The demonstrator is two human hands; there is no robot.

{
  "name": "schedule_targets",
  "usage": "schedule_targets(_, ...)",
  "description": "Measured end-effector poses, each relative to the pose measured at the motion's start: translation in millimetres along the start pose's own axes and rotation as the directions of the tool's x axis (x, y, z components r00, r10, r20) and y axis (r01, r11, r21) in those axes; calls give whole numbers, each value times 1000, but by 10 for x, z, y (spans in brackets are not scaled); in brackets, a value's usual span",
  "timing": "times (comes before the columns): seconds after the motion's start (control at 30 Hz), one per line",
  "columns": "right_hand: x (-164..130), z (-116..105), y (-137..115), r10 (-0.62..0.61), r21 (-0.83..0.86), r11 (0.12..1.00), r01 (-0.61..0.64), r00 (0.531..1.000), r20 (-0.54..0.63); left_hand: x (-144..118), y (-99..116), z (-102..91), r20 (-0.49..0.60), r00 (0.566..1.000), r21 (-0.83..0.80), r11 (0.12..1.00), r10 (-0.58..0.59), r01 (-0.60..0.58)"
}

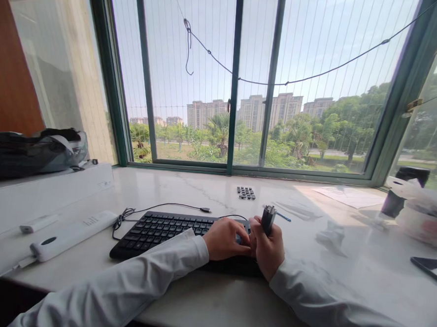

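A black keyboard [162, 229] lies on the pale marble sill, its cable looping off to the back. My left hand [225, 239] rests on the keyboard's right end with the fingers curled down onto the keys. My right hand [267, 248] is closed around a small dark tool [268, 219] that stands upright above my fist, right next to my left fingertips. A cluster of loose black keycaps [246, 193] sits on the sill behind the keyboard. Both arms wear white sleeves.
A white power strip [71, 234] and a white box [35, 194] with a dark bag [30, 152] on top stand at the left. Papers [350, 196], a plastic bag with a dark bottle [405, 192] and a phone [430, 267] lie right. Windows close the back.
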State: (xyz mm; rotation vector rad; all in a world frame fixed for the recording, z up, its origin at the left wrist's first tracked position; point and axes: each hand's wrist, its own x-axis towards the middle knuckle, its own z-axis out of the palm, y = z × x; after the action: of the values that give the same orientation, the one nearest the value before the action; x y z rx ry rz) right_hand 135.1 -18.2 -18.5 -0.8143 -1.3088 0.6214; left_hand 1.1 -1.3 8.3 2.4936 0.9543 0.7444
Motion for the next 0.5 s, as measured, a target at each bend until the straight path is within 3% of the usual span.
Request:
schedule_targets(0.23, -42, -7, -52, -7, -86, 996, 10, 999, 38, -4, 16, -11, -14, 1000, 14, 1000, 2, -2)
schedule_targets(0.43, -130, -51, -139, -182, -268, 940, 210, 975, 126, 0, -40, -1, -2, 1000, -33, 999, -18, 18)
schedule_targets(0.5, -143, -62, -147, -196, -286, 931, 225, 972, 128, 4, -53, 0, 10, 1000, -70, 997, -14, 15)
